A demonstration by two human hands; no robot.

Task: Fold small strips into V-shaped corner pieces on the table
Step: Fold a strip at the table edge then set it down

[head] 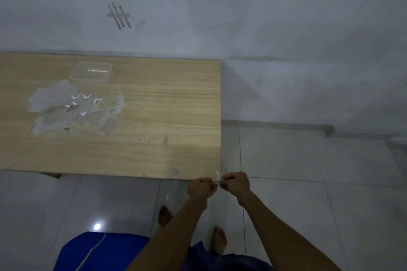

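Left hand [201, 189] and right hand [236, 183] both pinch one strip [217, 177] just off the table's [154, 138] near right corner, fold apparently underway, with several finished V pieces [83, 103] lying toward its far left.

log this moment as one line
step: folding | left hand and right hand: both pinch one strip, by table near corner | done: V pieces lie on table near clear container
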